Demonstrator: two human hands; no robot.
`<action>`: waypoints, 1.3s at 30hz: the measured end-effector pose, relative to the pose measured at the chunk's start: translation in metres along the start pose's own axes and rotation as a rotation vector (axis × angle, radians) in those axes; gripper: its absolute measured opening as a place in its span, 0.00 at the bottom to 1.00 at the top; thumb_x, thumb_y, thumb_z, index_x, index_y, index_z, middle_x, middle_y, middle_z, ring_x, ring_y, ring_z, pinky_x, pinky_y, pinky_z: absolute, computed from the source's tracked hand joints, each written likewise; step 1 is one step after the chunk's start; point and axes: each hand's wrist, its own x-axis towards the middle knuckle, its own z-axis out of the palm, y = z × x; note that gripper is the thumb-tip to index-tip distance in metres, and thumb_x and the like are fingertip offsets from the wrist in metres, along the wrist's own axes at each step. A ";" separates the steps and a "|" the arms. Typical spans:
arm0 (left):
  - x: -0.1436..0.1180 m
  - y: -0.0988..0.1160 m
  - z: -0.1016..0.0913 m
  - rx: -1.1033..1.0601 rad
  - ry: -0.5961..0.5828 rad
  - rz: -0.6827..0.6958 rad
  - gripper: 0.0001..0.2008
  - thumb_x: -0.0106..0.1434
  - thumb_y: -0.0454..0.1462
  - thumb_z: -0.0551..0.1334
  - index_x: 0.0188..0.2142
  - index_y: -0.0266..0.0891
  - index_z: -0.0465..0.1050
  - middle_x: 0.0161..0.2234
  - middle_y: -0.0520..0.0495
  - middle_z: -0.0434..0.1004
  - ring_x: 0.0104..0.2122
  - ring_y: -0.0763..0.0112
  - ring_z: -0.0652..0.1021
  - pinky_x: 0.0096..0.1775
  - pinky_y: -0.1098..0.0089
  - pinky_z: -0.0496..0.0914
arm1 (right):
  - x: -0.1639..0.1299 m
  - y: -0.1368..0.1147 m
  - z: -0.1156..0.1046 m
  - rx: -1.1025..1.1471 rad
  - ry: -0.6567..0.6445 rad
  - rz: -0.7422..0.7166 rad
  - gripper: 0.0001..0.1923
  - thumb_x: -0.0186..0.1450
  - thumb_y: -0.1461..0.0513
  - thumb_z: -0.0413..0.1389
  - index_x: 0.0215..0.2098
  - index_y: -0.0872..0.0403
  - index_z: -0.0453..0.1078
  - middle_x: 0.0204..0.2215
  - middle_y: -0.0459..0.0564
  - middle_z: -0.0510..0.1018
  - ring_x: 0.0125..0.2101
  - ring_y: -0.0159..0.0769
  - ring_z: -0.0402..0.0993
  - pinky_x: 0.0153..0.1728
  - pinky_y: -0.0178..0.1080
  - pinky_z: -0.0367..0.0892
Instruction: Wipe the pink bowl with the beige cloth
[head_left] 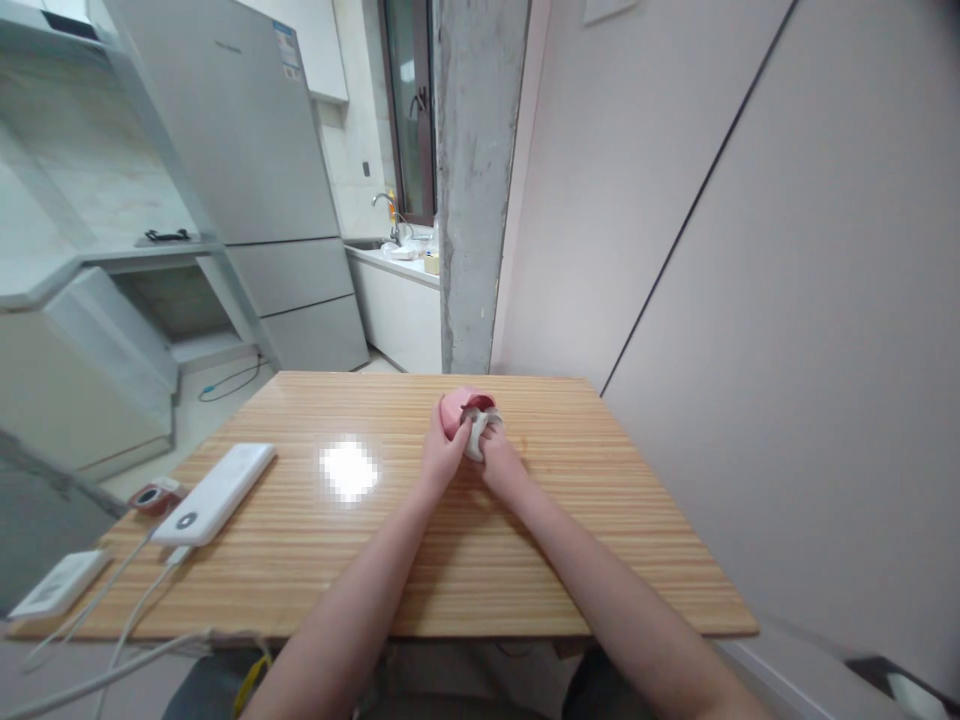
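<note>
Near the far edge of the wooden table, both hands meet around a small pink, rounded, hollow-looking thing [454,408]. My left hand [442,452] grips it from the left, with the thumb at its opening. A soft-looking white piece [475,440], perhaps a cloth, hangs out of the opening on the near side. My right hand [498,452] presses its closed fingers to this white piece at the right of the opening. Fingers partly cover both things, and their exact kind does not show.
A white power bank [217,495] with a cable lies on the left of the table [600,560]. Around it are a small reddish round item [156,497] and a flat white box [61,585]. A wall [750,350] borders the right side; a fridge [247,140] stands behind.
</note>
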 end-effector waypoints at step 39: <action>0.000 0.000 0.001 -0.245 -0.050 -0.131 0.47 0.53 0.42 0.69 0.67 0.42 0.47 0.54 0.37 0.71 0.51 0.59 0.76 0.52 0.60 0.71 | 0.003 0.016 -0.011 -0.237 -0.072 -0.024 0.13 0.67 0.67 0.51 0.45 0.54 0.76 0.45 0.56 0.79 0.52 0.45 0.66 0.52 0.46 0.62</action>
